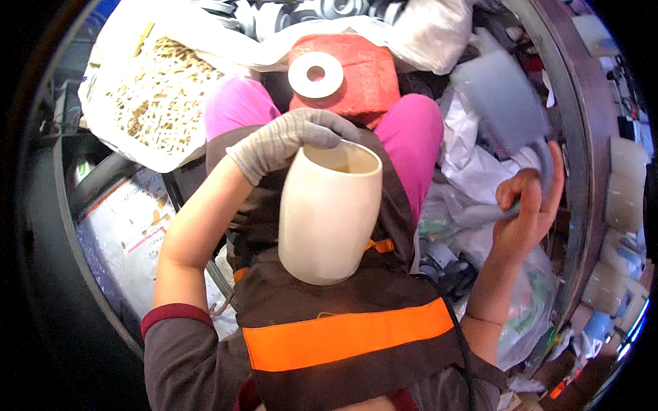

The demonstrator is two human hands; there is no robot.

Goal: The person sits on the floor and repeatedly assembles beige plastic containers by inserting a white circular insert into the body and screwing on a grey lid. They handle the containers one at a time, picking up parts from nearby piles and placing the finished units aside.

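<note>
A tall cream vessel [327, 219] with smooth rounded sides and an open top stands tilted on my lap. My left hand [295, 137], in a grey striped knit glove, is closed on its far rim, with the fingers reaching over the opening. On the right, away from the vessel, my bare right hand [528, 205] pinches a grey curved band [480, 216] between thumb and bent fingers, one finger stretched upward. The band is smeared by motion, so its kind is unclear. Beyond that hand is a blurred grey-blue boxy plastic piece [500, 99]; whether it joins the band I cannot tell.
A white disc with a centre hole [327, 85] lies on a red cloth bundle [370, 75] between my knees. At left, a white sack [154, 154] holds pale shavings. Grey plastic parts [274, 19] fill the back. Clear bags [521, 294] and a dark metal rail [582, 151] line the right.
</note>
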